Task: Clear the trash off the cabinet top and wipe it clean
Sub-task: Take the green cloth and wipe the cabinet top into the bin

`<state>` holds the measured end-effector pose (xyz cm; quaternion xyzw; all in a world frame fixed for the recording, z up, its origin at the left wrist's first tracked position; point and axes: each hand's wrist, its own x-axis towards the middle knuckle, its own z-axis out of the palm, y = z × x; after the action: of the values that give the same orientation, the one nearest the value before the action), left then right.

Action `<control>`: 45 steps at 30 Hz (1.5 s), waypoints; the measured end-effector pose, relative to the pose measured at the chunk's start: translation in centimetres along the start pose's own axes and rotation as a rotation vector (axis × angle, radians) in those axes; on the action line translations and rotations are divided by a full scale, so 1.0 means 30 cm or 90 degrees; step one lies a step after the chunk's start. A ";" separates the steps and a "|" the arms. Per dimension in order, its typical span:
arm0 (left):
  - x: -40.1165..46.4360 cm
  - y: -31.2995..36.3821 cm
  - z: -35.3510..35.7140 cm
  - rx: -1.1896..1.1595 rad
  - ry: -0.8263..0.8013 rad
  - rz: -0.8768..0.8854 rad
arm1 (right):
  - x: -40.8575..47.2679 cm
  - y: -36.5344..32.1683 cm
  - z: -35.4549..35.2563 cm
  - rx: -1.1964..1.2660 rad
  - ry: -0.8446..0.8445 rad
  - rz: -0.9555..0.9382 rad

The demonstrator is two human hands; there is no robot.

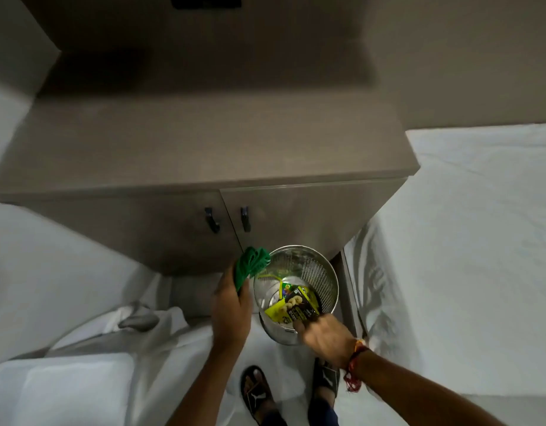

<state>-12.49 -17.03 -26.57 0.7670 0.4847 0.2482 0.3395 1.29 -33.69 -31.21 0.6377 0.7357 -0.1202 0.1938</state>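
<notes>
While I look down past both forearms, my feet in black sandals (258, 395) stand on the pale floor nearest the camera. My right hand (322, 336), a red thread bracelet (354, 368) at its wrist, reaches over the near rim of a perforated steel wastebasket (322, 273); its fingers are closed on a yellow-and-black snack wrapper (296, 309), which sits just beyond the fingertips, inside the mouth of the basket. A second, smaller colourful wrapper (286, 285) lies deeper in the basket, farther from those fingers. My left hand (231, 305) hovers just beside the basket's left rim, fingers clenched around a bunched green cloth (250, 265) that sticks out past the knuckles toward the cabinet. Beyond both hands stands the grey-brown cabinet (296, 210), its two doors closed, with two dark handles (227, 218) side by side above the cloth. Its top (188, 142) lies farther still, well away from either set of fingers, a dull flat surface running back to the wall. White bedding (480, 226) flanks the cabinet to the right of my right hand, and more white linen (65, 388) lies to the left of my left.
</notes>
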 end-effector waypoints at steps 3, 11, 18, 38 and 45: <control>-0.063 -0.231 0.114 0.005 -0.034 -0.051 | 0.130 -0.013 0.207 0.014 0.027 0.034; -0.301 -0.727 0.347 0.058 -0.213 -0.161 | 0.415 -0.086 0.750 0.148 -0.079 0.081; -0.370 -0.873 0.448 0.070 -0.220 -0.225 | 0.515 -0.087 0.997 0.292 -0.106 0.185; -0.140 -0.095 -0.235 -0.011 -0.072 -0.040 | 0.476 -0.166 -0.339 1.638 -0.112 0.202; -0.220 -0.077 -0.751 -0.480 0.262 -0.330 | 0.468 -0.481 -0.776 1.492 -0.162 0.121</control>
<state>-32.49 -16.06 -14.11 0.3802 0.5929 0.4595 0.5412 -17.55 -13.57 -17.53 0.4620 0.1015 -0.7695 -0.4291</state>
